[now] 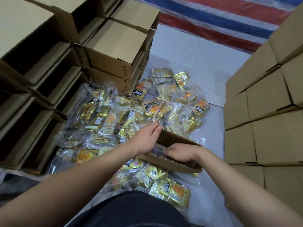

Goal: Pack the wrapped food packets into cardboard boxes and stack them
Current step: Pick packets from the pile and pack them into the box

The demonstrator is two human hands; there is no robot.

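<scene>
Cardboard walls close in on both sides. Left, a stack of open boxes [37,89] lies on its side, dark mouths facing the middle, with closed boxes [118,51] piled at its far end. Right, a wall of shut boxes [265,112] rises from the floor to the frame's edge. Between them runs a pale floor sheet [196,51], bare from the far side of the heap up to a red, white and blue striped tarp [221,12] along the top edge; another bare strip runs beside the right wall.

Gold packets [105,117], many bundled in clear plastic bags, spread across the middle of the sheet, touching the foot of the left stack and reaching back to the person's dark-clothed lap [131,210].

On this heap sits one small open box [178,141], its far flap raised and its near corrugated rim facing the person. The left hand [146,138] rests at the box's left end, fingers straight and together along the far flap's edge. The right hand [182,153] reaches over the near rim into the box, fingers curled on a clear-wrapped bundle [159,147] that is partly hidden inside.
</scene>
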